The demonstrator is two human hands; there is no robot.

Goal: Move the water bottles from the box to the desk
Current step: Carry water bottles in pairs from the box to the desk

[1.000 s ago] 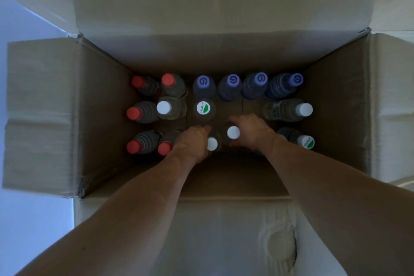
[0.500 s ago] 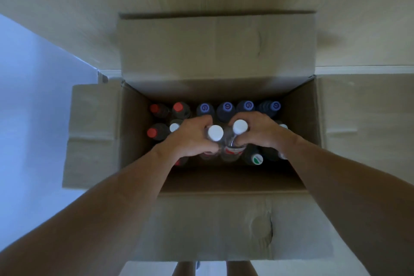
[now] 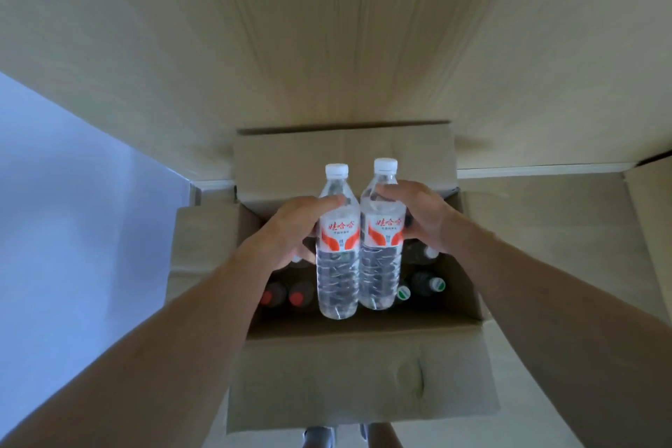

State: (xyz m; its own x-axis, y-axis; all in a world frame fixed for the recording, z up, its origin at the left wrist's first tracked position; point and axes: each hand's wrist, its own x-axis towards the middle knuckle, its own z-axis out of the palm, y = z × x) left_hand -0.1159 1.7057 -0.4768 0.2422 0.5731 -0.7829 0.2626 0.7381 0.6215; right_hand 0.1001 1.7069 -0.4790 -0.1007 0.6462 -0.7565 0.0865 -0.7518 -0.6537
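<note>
Aloft: two bottles (image 3: 358, 240), two hands (image 3: 363, 225).

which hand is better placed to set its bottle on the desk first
Neither clearly; the desk is not in view. The left hand grips one white-capped bottle, the right hand the other bottle, both upright, side by side above the open box. The right one is slightly higher, a marginal edge.

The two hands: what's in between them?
In the head view, two clear water bottles with white caps stand side by side between the left hand and the right hand, over the box.
</note>
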